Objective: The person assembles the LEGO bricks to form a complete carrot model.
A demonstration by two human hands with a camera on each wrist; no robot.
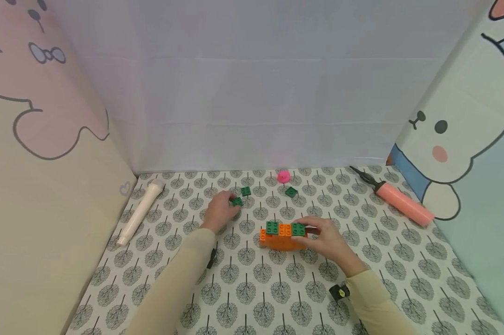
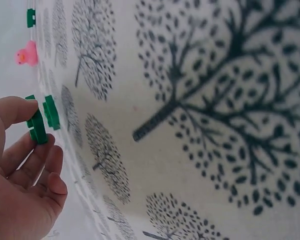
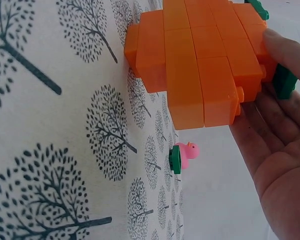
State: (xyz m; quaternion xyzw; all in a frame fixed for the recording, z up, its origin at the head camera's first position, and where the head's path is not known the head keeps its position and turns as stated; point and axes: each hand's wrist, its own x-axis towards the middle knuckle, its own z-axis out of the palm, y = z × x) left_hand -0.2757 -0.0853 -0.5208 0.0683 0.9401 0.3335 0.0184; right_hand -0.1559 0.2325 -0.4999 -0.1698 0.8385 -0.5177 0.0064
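Note:
In the head view my left hand (image 1: 222,210) pinches a flat green toy brick (image 1: 236,201) at the back of the table. The left wrist view shows that green brick (image 2: 37,124) between thumb and fingertips, beside a second green brick (image 2: 51,112). My right hand (image 1: 325,236) grips the right end of an orange toy-brick build (image 1: 282,242) topped by green bricks (image 1: 272,227). Up close in the right wrist view, the orange build (image 3: 205,60) is made of several stacked bricks, the thumb and fingers around its top part.
Behind the build lie a loose green brick (image 1: 291,191) and a pink rubber duck (image 1: 283,176). A cream tube-shaped thing with a clear end (image 1: 140,211) lies far left. A coral hand pump (image 1: 404,203) with a black nozzle lies at the right. Fabric walls enclose the patterned tabletop (image 1: 246,284).

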